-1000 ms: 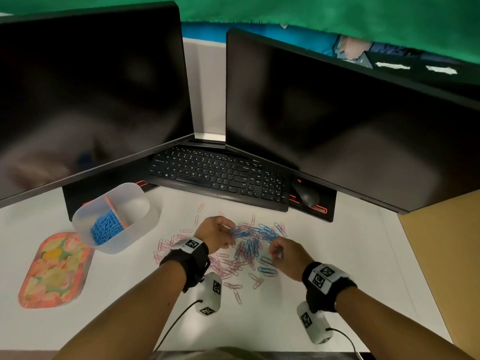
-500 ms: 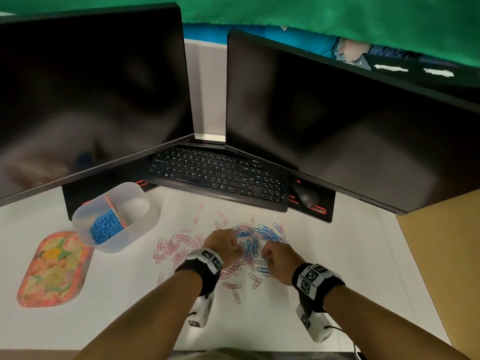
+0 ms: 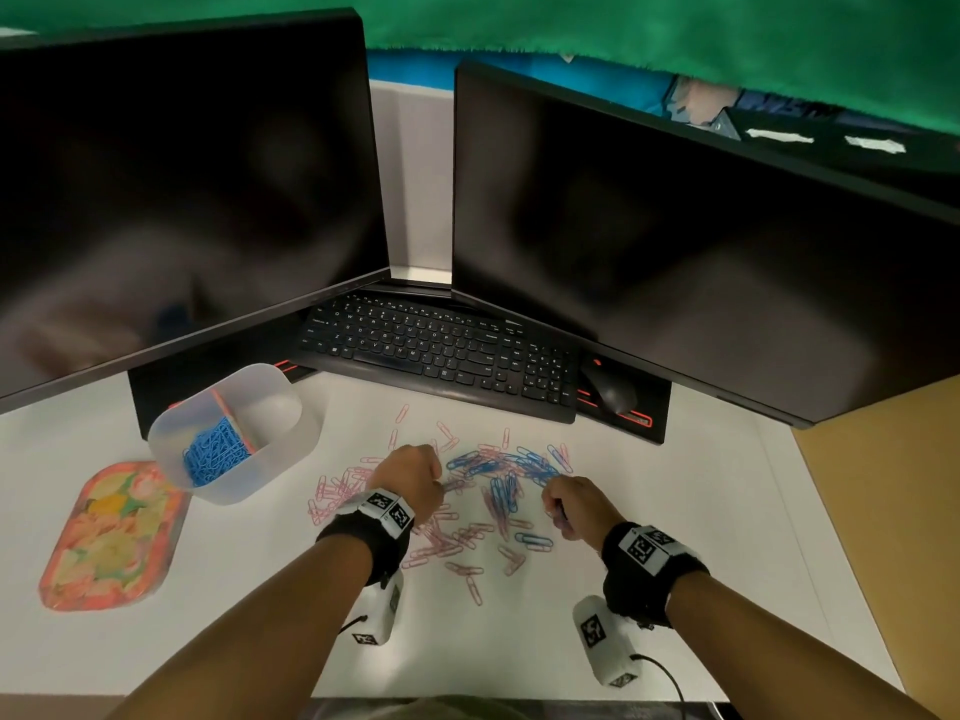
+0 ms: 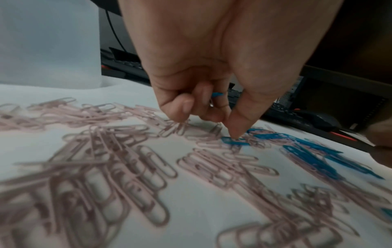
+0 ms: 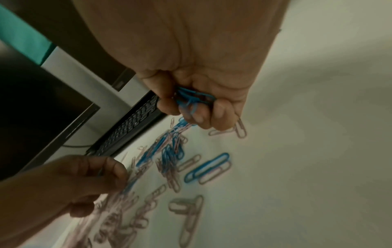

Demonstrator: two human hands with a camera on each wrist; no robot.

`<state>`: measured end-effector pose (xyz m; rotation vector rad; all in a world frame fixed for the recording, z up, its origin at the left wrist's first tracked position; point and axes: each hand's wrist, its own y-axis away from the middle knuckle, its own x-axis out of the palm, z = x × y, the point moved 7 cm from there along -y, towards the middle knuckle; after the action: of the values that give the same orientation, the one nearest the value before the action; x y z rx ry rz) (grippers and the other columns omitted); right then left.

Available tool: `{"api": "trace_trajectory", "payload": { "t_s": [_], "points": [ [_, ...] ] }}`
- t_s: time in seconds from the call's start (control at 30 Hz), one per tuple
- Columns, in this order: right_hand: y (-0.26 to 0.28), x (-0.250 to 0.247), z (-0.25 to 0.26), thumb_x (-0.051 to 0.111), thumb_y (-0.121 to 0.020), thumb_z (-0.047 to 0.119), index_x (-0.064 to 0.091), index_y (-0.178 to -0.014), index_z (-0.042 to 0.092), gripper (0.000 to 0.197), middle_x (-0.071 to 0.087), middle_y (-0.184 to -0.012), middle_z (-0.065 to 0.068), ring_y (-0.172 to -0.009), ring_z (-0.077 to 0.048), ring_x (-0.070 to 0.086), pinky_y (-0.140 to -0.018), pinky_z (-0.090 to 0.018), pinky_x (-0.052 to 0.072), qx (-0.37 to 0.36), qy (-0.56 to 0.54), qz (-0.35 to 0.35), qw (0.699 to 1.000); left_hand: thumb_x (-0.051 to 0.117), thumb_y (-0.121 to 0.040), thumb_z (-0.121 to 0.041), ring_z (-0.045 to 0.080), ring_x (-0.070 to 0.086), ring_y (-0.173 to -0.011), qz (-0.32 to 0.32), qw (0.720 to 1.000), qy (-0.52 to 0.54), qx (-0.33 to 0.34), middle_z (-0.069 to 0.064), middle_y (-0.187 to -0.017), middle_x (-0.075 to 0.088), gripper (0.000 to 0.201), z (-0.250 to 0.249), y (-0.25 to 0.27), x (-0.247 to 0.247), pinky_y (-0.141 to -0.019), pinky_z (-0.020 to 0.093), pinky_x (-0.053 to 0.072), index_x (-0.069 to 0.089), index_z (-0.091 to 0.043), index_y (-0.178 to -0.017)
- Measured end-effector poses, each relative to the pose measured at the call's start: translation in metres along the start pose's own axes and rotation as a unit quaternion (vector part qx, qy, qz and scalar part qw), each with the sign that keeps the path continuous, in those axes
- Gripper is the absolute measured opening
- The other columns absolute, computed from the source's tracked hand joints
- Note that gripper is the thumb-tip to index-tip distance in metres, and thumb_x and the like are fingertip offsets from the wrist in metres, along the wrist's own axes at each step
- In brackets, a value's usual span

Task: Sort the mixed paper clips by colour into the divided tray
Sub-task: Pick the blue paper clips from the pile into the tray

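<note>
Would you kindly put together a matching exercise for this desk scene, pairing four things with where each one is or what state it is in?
Things:
1. right hand
2. divided tray
3. pink paper clips
4. mouse

Places or states:
A. scattered loose on the white desk
B. beside the keyboard, under the right monitor
C. curled round a bunch of blue paper clips
D. holds blue paper clips in one compartment, nothing in the other

Pairs: 1-C, 2-D, 3-A, 4-B
</note>
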<state>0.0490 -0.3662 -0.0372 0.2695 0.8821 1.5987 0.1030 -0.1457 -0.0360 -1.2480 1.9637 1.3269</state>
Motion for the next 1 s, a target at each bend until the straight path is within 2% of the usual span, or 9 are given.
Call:
{"api": "trace_trajectory", "payload": {
  "t_s": [0.07,0.17,0.27,0.37,0.53,0.63,0.73,0.83,1.0],
  "points": [
    [0.000,0.002,-0.002,0.035,-0.084,0.007,0.039,-0.055,0.013,0.030,0.035,-0.056,-0.007,-0.046,-0.016,0.027,-0.047,-0.022,0.018,0.032,-0.068,0.004,0.997,0.058,-0.084,-0.017,0.019,0.058,-0.091,0.007,1.000,-0.009,0.013,0.000,-0.102,0.058,0.010,-0.005,0.000,0.004,-0.078,0.028,0.052,0.059,-0.023,-0.092],
    [0.002,0.008,0.002,0.039,-0.089,0.010,0.040,-0.058,0.014,0.031,0.041,-0.057,-0.007,-0.047,-0.017,0.031,-0.047,-0.023,0.020,0.039,-0.097,0.023,0.994,0.056,-0.087,-0.018,0.022,0.061,-0.097,0.012,0.998,-0.063,0.019,0.002,-0.111,0.057,0.021,-0.012,0.000,0.010,-0.085,0.033,0.054,0.063,-0.018,-0.106],
    [0.002,0.013,0.004,0.044,-0.094,0.017,0.048,-0.064,0.012,0.031,0.047,-0.056,-0.006,-0.046,-0.019,0.039,-0.047,-0.023,0.028,0.032,-0.122,0.039,0.991,0.057,-0.088,-0.018,0.023,0.063,-0.097,0.020,0.997,-0.074,0.016,0.003,-0.112,0.060,0.020,-0.012,0.000,0.010,-0.084,0.033,0.055,0.065,-0.016,-0.106],
    [0.004,0.018,0.005,0.044,-0.097,0.020,0.054,-0.073,0.010,0.028,0.045,-0.056,-0.003,-0.048,-0.019,0.043,-0.048,-0.023,0.035,0.043,-0.161,0.047,0.985,0.056,-0.088,-0.018,0.019,0.062,-0.092,0.029,0.999,-0.023,0.015,0.000,-0.105,0.063,0.011,-0.009,0.002,0.007,-0.079,0.028,0.054,0.064,-0.021,-0.095],
    [0.005,0.019,0.009,0.046,-0.093,0.017,0.052,-0.078,0.009,0.019,0.024,-0.058,0.000,-0.049,-0.015,0.021,-0.049,-0.025,0.021,0.040,-0.132,0.059,0.989,0.060,-0.087,-0.013,0.016,0.061,-0.083,0.007,0.993,0.118,0.024,-0.003,-0.088,0.065,0.008,-0.005,0.007,-0.006,-0.068,0.020,0.046,0.065,-0.020,-0.086],
    [0.002,0.019,0.009,0.049,-0.093,0.015,0.052,-0.080,0.009,0.014,0.022,-0.055,0.002,-0.050,-0.014,0.016,-0.047,-0.024,0.017,0.033,-0.109,0.066,0.991,0.060,-0.086,-0.010,0.018,0.062,-0.081,0.030,0.983,0.177,0.024,-0.002,-0.087,0.067,0.016,0.000,0.009,-0.006,-0.067,0.021,0.048,0.065,-0.023,-0.094],
    [-0.002,0.020,0.010,0.055,-0.092,0.016,0.050,-0.076,0.011,0.017,0.026,-0.054,0.002,-0.046,-0.013,0.020,-0.044,-0.021,0.021,0.022,-0.071,0.061,0.995,0.058,-0.088,-0.005,0.017,0.062,-0.085,0.046,0.972,0.229,0.018,0.001,-0.097,0.065,0.025,0.001,0.011,-0.007,-0.074,0.021,0.051,0.065,-0.018,-0.108],
    [-0.006,0.022,0.012,0.057,-0.092,0.019,0.050,-0.075,0.011,0.020,0.027,-0.054,0.002,-0.043,-0.012,0.024,-0.043,-0.022,0.025,0.018,-0.046,0.056,0.997,0.055,-0.091,-0.004,0.006,0.055,-0.069,0.055,0.962,0.266,0.015,-0.001,-0.095,0.063,0.023,-0.001,0.014,-0.008,-0.055,0.007,0.041,0.068,-0.014,-0.107],
    [-0.006,0.022,0.017,0.058,-0.091,0.025,0.053,-0.076,0.012,0.021,0.033,-0.055,0.001,-0.044,-0.012,0.031,-0.044,-0.022,0.030,0.004,0.008,0.044,0.999,0.072,-0.084,-0.023,0.011,0.058,-0.093,0.017,0.949,0.315,0.004,-0.002,-0.096,0.070,0.006,0.005,0.015,-0.010,-0.078,0.018,0.038,0.074,-0.018,-0.086]
  ]
}}
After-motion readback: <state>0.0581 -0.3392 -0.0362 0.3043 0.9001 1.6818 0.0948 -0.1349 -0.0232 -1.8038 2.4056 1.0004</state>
